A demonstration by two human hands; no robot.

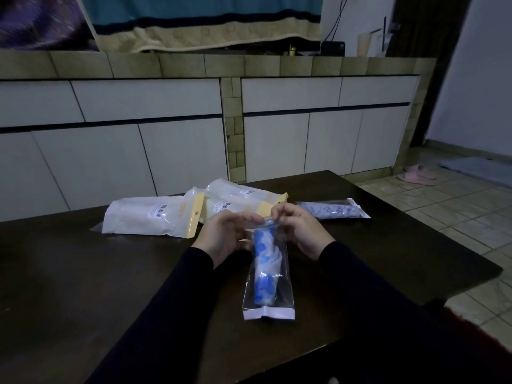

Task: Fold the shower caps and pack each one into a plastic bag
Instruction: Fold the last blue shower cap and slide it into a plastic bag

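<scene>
Both hands pinch top edge of clear plastic bag: left hand, right hand. Rolled blue-white shower cap inside, mid-table. White packets at far edge; another packed bag toward far right corner.

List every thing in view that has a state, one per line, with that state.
Clear plastic bag: on the table, top end lifted, held by both hands.
Blue-and-white shower cap: rolled, inside that bag.
Left hand: fingers pinching the bag top.
Right hand: fingers pinching the bag top.
Second clear bag: lying flat, filled.
White packets: lying flat, overlapping.
Drawers: shut.
</scene>
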